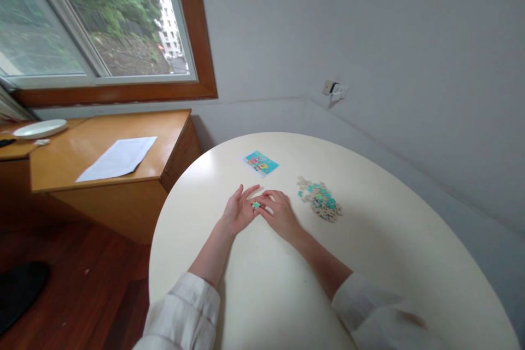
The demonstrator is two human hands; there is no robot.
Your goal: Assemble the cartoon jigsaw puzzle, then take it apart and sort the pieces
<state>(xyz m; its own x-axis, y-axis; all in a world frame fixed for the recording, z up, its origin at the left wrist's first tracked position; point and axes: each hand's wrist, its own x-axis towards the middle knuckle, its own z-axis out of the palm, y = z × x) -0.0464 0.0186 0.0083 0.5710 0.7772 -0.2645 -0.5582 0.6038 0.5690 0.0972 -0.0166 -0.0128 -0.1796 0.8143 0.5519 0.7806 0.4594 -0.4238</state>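
Observation:
My left hand (238,211) and my right hand (280,213) meet near the middle of a round cream table (369,262). Between their fingertips sits a small teal jigsaw piece (256,205); both hands pinch or press it against the tabletop. My left index finger stretches out past the piece. A heap of loose jigsaw pieces (320,199), teal and beige, lies a short way right of my right hand. A small colourful picture card (261,163) lies flat beyond the hands.
A wooden desk (102,175) stands left of the table under a window, with a white sheet of paper (118,157) and a white plate (40,128) on it. A grey wall with a socket (334,89) runs behind. Dark wooden floor lies lower left.

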